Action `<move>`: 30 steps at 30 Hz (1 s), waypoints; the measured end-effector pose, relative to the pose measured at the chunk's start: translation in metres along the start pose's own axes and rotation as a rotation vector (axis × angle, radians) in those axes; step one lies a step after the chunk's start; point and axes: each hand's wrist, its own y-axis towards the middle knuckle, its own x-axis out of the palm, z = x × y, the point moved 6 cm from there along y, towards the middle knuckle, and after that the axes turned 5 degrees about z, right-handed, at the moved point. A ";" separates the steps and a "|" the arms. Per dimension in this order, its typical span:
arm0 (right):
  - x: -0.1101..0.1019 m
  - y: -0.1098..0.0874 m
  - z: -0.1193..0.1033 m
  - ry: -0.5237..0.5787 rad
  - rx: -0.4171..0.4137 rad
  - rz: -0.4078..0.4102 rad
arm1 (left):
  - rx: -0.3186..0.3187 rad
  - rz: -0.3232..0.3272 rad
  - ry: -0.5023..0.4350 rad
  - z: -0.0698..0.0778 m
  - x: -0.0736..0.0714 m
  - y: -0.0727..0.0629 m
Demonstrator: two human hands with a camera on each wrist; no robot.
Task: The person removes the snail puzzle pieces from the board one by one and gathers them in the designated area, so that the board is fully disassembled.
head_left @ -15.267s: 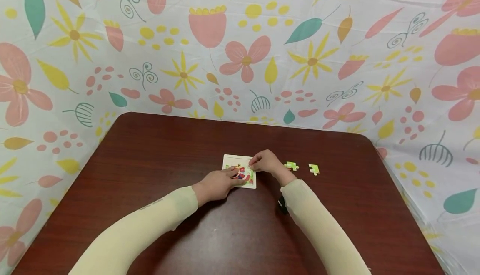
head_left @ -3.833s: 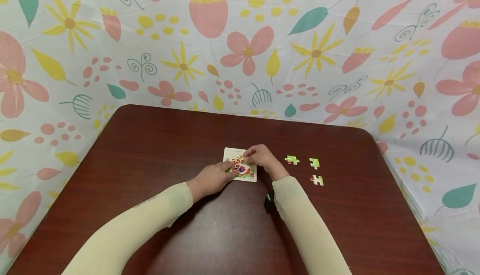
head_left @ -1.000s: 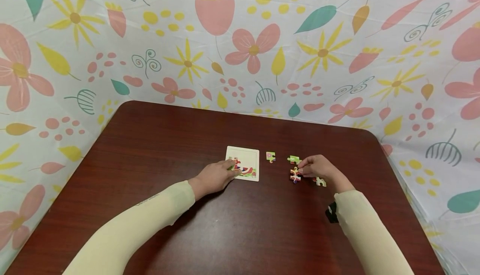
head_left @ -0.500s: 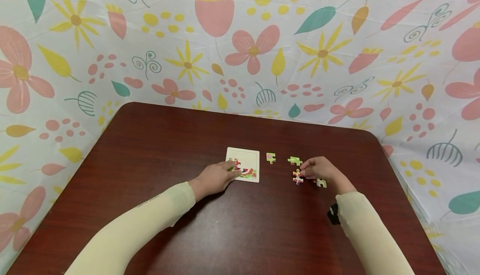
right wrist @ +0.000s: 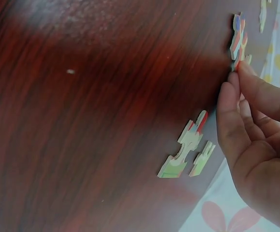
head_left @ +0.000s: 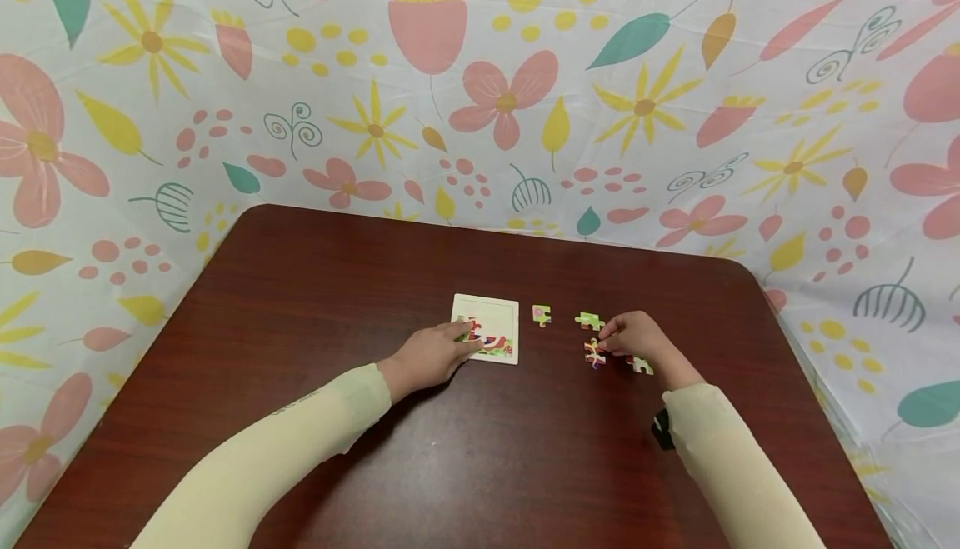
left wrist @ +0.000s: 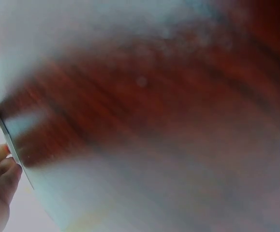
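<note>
1. Puzzle tray (head_left: 495,313), pale-framed, on the brown table (head_left: 352,282); printed pieces along its near side.
2. Left hand (head_left: 426,357); fingers extended, resting on the tray's near-left part.
3. Right hand (head_left: 636,339), well right of the tray; thumb and finger pinching a red-and-white piece (head_left: 595,352).
4. Pink-and-green piece (head_left: 542,314), just right of the tray; green piece (head_left: 588,321), farther right; whitish-green piece (head_left: 642,365), farther still.

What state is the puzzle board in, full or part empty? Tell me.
Part empty: in the head view, the board shows bare at its upper right, with pieces along its bottom.
</note>
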 end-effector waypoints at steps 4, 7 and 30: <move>0.001 -0.001 -0.002 -0.018 0.007 0.011 | -0.003 0.001 -0.001 0.000 0.001 0.000; 0.002 -0.002 -0.003 -0.023 0.012 0.014 | -0.004 0.000 -0.002 -0.001 0.001 0.000; 0.015 0.004 -0.035 0.320 0.006 0.102 | 0.039 -0.012 -0.011 -0.008 0.003 0.004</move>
